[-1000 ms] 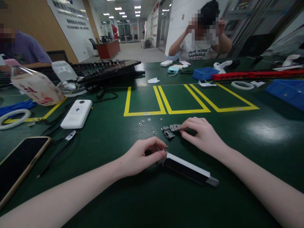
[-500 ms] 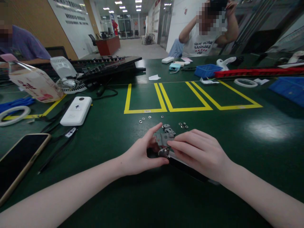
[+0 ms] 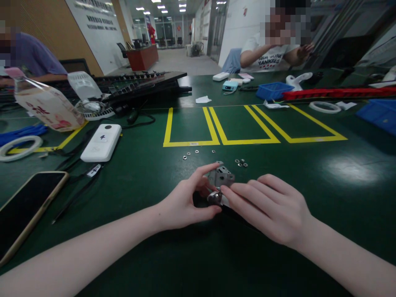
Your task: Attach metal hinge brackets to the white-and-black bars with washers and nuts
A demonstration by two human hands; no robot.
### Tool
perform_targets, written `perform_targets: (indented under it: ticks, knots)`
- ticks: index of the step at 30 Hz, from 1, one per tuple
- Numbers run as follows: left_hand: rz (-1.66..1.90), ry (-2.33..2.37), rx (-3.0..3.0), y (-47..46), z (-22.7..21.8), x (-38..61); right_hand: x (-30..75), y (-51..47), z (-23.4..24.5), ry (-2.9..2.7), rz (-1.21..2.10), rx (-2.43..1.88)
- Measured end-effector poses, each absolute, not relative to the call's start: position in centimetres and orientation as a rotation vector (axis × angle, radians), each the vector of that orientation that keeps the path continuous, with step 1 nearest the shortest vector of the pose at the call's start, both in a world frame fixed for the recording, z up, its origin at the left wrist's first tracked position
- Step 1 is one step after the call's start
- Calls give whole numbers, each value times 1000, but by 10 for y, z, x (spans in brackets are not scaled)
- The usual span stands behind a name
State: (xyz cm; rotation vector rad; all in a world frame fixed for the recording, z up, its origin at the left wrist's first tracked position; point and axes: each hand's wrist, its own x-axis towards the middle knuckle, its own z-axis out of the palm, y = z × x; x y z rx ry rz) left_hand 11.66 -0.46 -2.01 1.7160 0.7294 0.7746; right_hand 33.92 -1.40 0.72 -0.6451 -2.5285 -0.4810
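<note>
My left hand (image 3: 182, 203) curls its thumb and fingers around a grey metal bracket (image 3: 221, 177) with holes in it. Below the bracket sits a shiny rounded metal part (image 3: 214, 198), close to the left thumb. A dark, long piece runs from it under my right hand (image 3: 275, 208), mostly hidden. The right fingers are pinched together against the lower edge of the bracket; whatever lies between their tips is too small to make out. Beyond the hands, several small metal nuts lie on the green table, some spread out (image 3: 185, 157) and some clustered (image 3: 241, 163).
Yellow tape frames (image 3: 192, 144) mark the table ahead. On the left are a phone (image 3: 29, 210), a white power bank (image 3: 101, 143) with cables, a tape roll (image 3: 20, 148) and a bottle (image 3: 46, 105). Blue bins (image 3: 274, 91) stand at the right. Two people sit across the table.
The bracket has tilted and more of its holed face shows. My right fingers have slid slightly down along its edge. The person opposite has lowered their arms.
</note>
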Motion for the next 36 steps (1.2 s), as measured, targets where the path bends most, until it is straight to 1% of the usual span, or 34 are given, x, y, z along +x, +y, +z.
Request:
perform_targets:
  ticks: [5, 11, 17, 19, 24, 30, 32, 36]
  knots:
    - [771, 723, 1711, -5, -21, 116, 338, -9, 6, -2511, -468, -537]
    - [776, 707, 1718, -5, -21, 116, 338, -3, 2, -2460, -232, -571]
    - [802, 664, 1728, -4, -22, 116, 339, -4, 3, -2469, -370, -463]
    - [798, 654, 1735, -4, -22, 116, 339, -3, 3, -2466, -330, -473]
    - [785, 641, 1735, -3, -20, 115, 337, -1, 1, -2380, -60, -545]
    - [807, 645, 1741, -3, -22, 115, 336, 0, 2, -2321, 162, -653]
    - [806, 644, 1747, -2, -23, 115, 336, 0, 3, -2291, 303, -719]
    - [813, 635, 1745, -1, -22, 115, 333, -1, 4, -2163, 711, -945]
